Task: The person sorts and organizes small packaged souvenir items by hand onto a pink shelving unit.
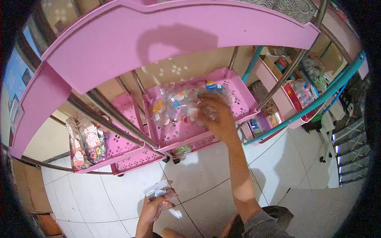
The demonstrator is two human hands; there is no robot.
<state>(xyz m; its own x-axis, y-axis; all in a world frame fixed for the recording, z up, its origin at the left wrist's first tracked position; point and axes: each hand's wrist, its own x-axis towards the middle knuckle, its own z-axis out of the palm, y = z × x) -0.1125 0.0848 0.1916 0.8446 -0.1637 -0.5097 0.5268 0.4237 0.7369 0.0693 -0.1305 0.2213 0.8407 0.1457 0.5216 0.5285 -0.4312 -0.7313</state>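
Note:
My left hand [154, 207], low over the tiled floor, is closed around a small clear plastic packet [162, 192] with a white top edge; its contents are too small to name. My right hand [216, 115] reaches into a pink shelf tray [248, 99] on the rack. Its fingers curl down onto a clear plastic packet [209, 114], and part of the grip is blurred. Around that hand lie several more clear packets [170, 103] with small colourful items inside. A blue and yellow piece [214, 85] shows just behind the fingers.
A higher pink shelf [190, 29] spans the view above my hands. Metal posts [119, 117] stand between the trays. The left tray holds packets with patterned cards [92, 139]. At the right, a teal rail [313, 107] curves before bins of packaged goods [305, 93].

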